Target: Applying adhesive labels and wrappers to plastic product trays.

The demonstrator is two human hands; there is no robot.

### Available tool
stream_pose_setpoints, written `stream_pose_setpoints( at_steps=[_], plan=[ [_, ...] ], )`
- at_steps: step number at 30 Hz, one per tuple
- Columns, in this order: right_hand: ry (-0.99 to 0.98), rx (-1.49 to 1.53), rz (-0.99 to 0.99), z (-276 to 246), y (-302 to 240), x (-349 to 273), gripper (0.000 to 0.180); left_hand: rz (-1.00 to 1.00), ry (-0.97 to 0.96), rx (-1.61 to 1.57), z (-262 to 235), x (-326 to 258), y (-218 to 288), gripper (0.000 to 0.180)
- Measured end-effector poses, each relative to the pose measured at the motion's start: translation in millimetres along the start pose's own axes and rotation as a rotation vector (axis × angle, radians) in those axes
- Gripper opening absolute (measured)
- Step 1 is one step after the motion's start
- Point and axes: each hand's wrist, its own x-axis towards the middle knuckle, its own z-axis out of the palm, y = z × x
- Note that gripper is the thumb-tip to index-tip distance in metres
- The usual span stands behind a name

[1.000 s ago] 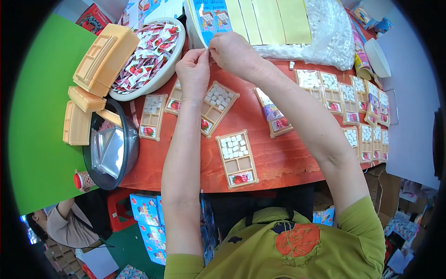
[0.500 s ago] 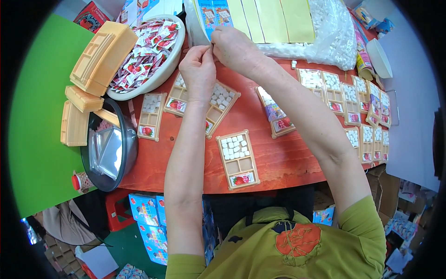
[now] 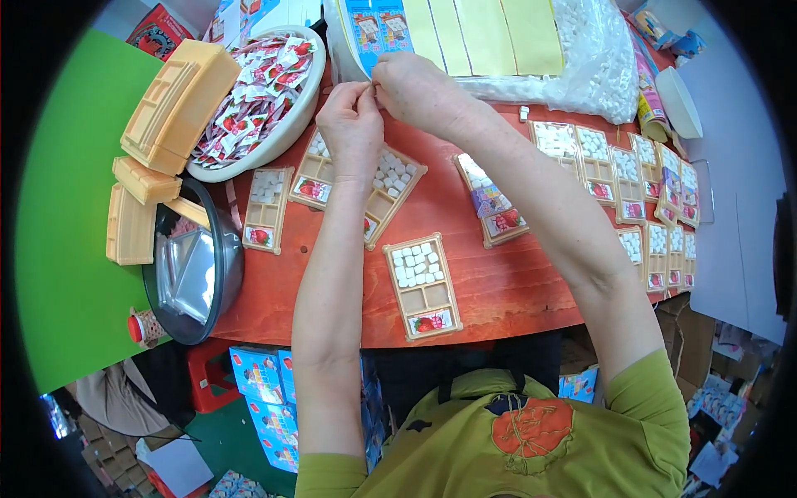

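My left hand [image 3: 350,124] and my right hand [image 3: 408,83] meet at the far side of the table, fingertips pinched together. What they pinch is too small or hidden to make out. Right behind them lie blue printed cards [image 3: 379,31] beside pale yellow strips [image 3: 486,37]. Nearer me, a tan compartment tray [image 3: 422,286] holds white marshmallow-like cubes [image 3: 418,264] and a strawberry-printed sachet [image 3: 431,321]. Other filled trays lie under and around my forearms, among them one at the left [image 3: 267,209] and one partly hidden by my right arm [image 3: 490,202].
At the left stand a white basin [image 3: 309,116] heaped with sachets, stacked tan trays [image 3: 178,104] and a dark bowl [image 3: 217,311] of clear plastic pieces. A clear bag [image 3: 602,83] of white cubes lies behind. Several filled trays [image 3: 627,187] crowd the right side of the red table [image 3: 515,290].
Both hands stay pinched together at nearly the same spot; the right hand has turned slightly. The whole view has shifted a little, and the trays lie as before.
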Motion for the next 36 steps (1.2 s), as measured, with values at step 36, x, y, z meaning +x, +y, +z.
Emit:
stream_pose_setpoints(
  at_steps=[36],
  plan=[
    [0.178, 0.227, 0.315, -139, 72, -58, 0.038, -0.828, 0.383, -0.906, 27, 20, 13, 0.022]
  ],
)
